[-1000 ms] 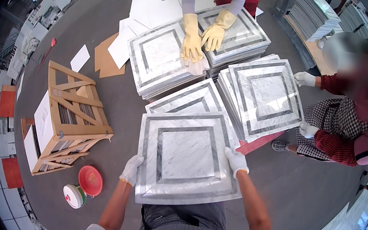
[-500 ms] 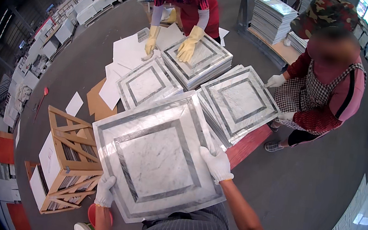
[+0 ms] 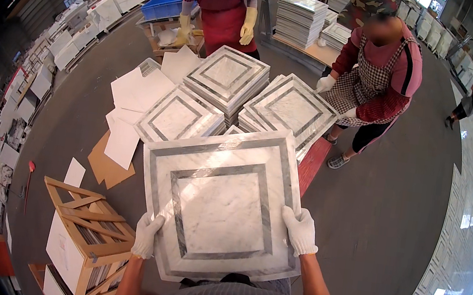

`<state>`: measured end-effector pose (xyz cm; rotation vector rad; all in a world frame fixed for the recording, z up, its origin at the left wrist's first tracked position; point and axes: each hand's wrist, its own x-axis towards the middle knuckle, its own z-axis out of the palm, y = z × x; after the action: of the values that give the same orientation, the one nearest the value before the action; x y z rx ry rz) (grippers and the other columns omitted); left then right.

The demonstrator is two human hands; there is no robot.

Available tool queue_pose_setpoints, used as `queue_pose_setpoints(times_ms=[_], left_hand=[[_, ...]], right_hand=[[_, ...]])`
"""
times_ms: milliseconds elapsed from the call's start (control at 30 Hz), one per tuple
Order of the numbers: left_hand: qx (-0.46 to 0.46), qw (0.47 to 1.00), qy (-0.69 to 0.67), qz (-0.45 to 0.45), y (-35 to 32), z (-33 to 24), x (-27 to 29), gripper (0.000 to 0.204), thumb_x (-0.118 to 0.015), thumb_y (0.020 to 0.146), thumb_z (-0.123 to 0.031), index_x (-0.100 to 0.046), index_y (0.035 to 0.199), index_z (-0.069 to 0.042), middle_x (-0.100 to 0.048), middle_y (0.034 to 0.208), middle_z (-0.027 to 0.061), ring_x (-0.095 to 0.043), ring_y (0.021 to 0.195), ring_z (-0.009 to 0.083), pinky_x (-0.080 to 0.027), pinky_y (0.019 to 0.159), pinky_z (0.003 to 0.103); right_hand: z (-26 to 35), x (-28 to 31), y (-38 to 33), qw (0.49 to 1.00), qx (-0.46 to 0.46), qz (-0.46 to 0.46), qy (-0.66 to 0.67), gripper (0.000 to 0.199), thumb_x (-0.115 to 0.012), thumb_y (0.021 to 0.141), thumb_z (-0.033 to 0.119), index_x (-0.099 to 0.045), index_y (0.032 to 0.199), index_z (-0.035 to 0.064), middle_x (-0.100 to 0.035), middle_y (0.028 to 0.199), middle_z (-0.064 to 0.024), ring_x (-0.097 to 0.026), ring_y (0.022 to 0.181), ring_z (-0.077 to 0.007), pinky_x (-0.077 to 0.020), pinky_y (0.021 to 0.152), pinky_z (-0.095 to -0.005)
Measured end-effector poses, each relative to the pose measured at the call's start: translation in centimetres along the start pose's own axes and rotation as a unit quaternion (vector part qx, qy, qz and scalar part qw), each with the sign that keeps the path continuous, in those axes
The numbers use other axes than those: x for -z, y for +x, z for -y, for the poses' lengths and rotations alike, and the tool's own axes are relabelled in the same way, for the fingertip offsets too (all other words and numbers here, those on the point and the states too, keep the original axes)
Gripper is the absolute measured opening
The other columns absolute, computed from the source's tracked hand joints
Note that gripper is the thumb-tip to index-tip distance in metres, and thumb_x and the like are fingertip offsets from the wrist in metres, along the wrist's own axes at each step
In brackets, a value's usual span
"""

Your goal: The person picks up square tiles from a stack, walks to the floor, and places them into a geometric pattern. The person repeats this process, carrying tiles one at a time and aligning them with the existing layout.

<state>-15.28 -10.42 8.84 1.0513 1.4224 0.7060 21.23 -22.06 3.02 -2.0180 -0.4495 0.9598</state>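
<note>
Both my hands, in white knit gloves, hold a square marble tile (image 3: 222,210) by its opposite side edges. It is white with grey veining and has two grey inlaid square bands. My left hand (image 3: 147,235) is closed on the left edge, thumb on the face. On the right edge, my right hand (image 3: 300,232) grips the same way, its other fingers hidden behind. The tile is tilted in front of my apron. Just beyond it stand stacks of similar tiles: a left stack (image 3: 176,117), a middle stack (image 3: 226,73) and a right stack (image 3: 294,108).
A wooden crate (image 3: 96,226) stands at lower left. White sheets (image 3: 140,88) and brown cardboard (image 3: 104,163) lie near the stacks. One co-worker (image 3: 219,26) stands behind them; another (image 3: 378,88) touches the right stack. Beyond are a blue bin (image 3: 164,5) and more tiles (image 3: 301,22).
The tile I hold has swung more level and slightly right. The gloved co-worker at the back has straightened and taken both hands off the tiles. My view has shifted, showing a distant person at right.
</note>
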Motion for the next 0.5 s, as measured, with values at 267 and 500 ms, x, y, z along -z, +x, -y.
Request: queue_pose_setpoints(times_ms=[267, 500], left_hand=[[-0.021, 0.999, 0.015, 0.045, -1.6, 1.0, 2.9, 0.025, -0.061, 0.088, -0.021, -0.057, 0.102, -0.001, -0.057, 0.088, -0.0011, -0.05, 0.072, 0.0061, -0.042, 0.066, 0.022], [-0.019, 0.985, 0.079, 0.153, -6.1, 2.5, -2.5, 0.019, -0.064, 0.087, -0.02, -0.057, 0.094, -0.004, -0.054, 0.08, -0.0039, -0.046, 0.069, 0.0043, -0.039, 0.062, 0.021]], right_hand=[[-2.1, 0.3, -10.6, 0.994, -0.041, -0.086, 0.06, 0.043, -0.067, 0.084, 0.039, -0.06, 0.088, -0.0033, -0.06, 0.072, -0.0037, -0.054, 0.068, -0.009, -0.0452, 0.062, -0.0269], [-10.1, 6.5, -19.1, 0.974, -0.05, -0.17, 0.143, 0.035, -0.066, 0.087, 0.033, -0.057, 0.084, -0.0014, -0.054, 0.069, 0.0011, -0.045, 0.066, -0.0036, -0.0409, 0.059, -0.0227]])
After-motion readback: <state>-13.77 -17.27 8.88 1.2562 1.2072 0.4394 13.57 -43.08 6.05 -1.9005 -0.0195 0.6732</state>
